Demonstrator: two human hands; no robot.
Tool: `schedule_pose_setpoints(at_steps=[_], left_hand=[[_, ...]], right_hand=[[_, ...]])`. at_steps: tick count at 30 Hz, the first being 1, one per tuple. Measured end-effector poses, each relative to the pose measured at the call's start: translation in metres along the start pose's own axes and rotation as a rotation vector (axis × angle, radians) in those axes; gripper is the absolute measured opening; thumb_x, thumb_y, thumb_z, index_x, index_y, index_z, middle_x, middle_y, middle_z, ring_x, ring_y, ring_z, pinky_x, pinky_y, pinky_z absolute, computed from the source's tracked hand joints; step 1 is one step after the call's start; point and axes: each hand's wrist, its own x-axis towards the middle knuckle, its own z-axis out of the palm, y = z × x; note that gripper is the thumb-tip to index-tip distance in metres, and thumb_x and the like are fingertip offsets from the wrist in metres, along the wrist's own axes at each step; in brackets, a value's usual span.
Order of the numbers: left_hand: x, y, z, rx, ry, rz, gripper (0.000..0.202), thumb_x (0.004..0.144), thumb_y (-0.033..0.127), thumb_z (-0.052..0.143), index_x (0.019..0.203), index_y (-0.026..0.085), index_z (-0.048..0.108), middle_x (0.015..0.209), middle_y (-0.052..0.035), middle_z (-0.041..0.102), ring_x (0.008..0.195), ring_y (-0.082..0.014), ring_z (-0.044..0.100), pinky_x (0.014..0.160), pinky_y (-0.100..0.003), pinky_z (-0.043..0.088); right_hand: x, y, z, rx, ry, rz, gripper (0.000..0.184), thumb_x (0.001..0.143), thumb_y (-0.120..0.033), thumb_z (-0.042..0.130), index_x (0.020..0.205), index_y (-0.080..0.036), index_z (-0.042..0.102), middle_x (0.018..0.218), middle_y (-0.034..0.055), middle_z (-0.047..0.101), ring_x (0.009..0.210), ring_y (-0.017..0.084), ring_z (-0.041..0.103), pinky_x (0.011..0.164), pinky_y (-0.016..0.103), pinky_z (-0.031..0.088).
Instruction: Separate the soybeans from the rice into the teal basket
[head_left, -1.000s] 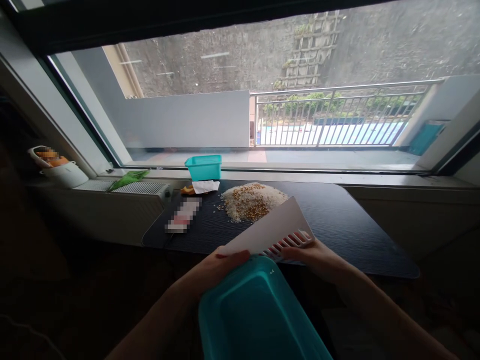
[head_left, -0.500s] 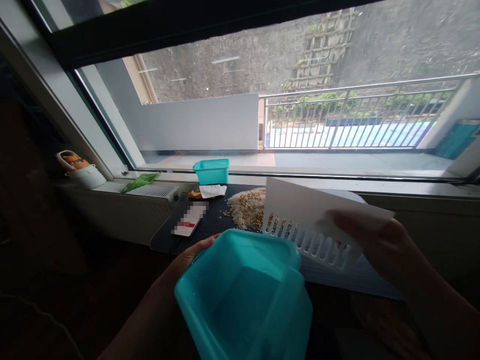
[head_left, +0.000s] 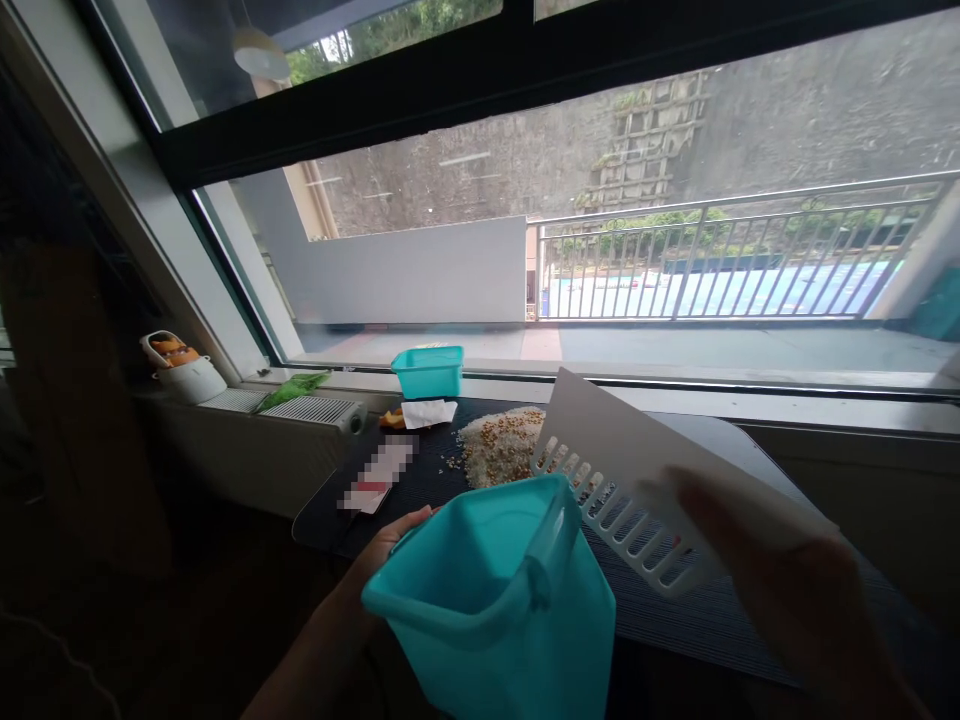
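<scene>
A turquoise plastic bin (head_left: 517, 630) fills the lower middle of the view, tilted, its mouth up and towards the left. My left hand (head_left: 401, 530) grips it by its left rim. My right hand (head_left: 780, 570), partly blurred, is closed around a white plastic basket with slotted sides (head_left: 615, 440), held on edge above the table. Behind the bin lies a heap of white grains mixed with yellow kernels (head_left: 499, 445), partly covered by the basket and the bin. The inside of the basket is mostly turned away from me.
A second turquoise bin (head_left: 429, 374) stands by the window. In front of it lie a white paper (head_left: 427, 413) and a yellowish item. A phone (head_left: 379, 478) rests on the dark table (head_left: 720, 450). A radiator (head_left: 322, 410) holds a green cloth (head_left: 296, 388) and white pot (head_left: 191, 380).
The bin has tipped so that more of its outer wall faces me. The white basket has tilted further, its right end lower. The whole view has shifted upward.
</scene>
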Motion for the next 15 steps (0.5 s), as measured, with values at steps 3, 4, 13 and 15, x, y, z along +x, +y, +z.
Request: schedule_pose_setpoints(at_steps=[3, 4, 13, 15], left_hand=[[-0.007, 0.001, 0.007, 0.049, 0.042, 0.008, 0.014, 0.083, 0.023, 0.056, 0.082, 0.014, 0.066, 0.058, -0.0027, 0.067, 0.055, -0.0183, 0.065, 0.066, -0.034, 0.053], [-0.01, 0.001, 0.009, 0.057, 0.057, 0.001, 0.014, 0.082, 0.023, 0.056, 0.079, 0.014, 0.066, 0.056, -0.0023, 0.066, 0.054, -0.0182, 0.064, 0.066, -0.033, 0.053], [-0.053, -0.01, 0.011, 0.067, 0.065, -0.03, 0.016, 0.073, 0.03, 0.066, 0.077, 0.015, 0.068, 0.05, -0.0006, 0.063, 0.052, -0.0207, 0.063, 0.064, -0.034, 0.052], [-0.069, -0.02, 0.009, 0.057, 0.059, -0.059, 0.021, 0.07, 0.034, 0.069, 0.081, 0.016, 0.068, 0.058, -0.0035, 0.068, 0.063, -0.0248, 0.066, 0.069, -0.037, 0.053]], right_hand=[[-0.003, -0.004, 0.003, 0.082, -0.068, 0.068, 0.018, 0.051, -0.039, 0.076, 0.049, -0.023, 0.067, 0.043, -0.0031, 0.065, 0.043, 0.023, 0.065, 0.032, 0.026, 0.047], [-0.003, -0.004, 0.003, 0.097, -0.078, 0.078, 0.017, 0.051, -0.037, 0.076, 0.048, -0.023, 0.066, 0.041, -0.0036, 0.063, 0.04, 0.021, 0.063, 0.03, 0.025, 0.046], [0.017, 0.007, -0.017, -0.039, -0.005, 0.099, 0.024, 0.051, -0.04, 0.079, 0.057, -0.019, 0.069, 0.05, 0.0016, 0.069, 0.053, 0.027, 0.068, 0.03, 0.027, 0.044], [0.02, 0.014, -0.026, -0.055, 0.015, 0.102, 0.026, 0.052, -0.041, 0.079, 0.064, -0.019, 0.072, 0.056, 0.0033, 0.071, 0.058, 0.029, 0.07, 0.031, 0.028, 0.045]])
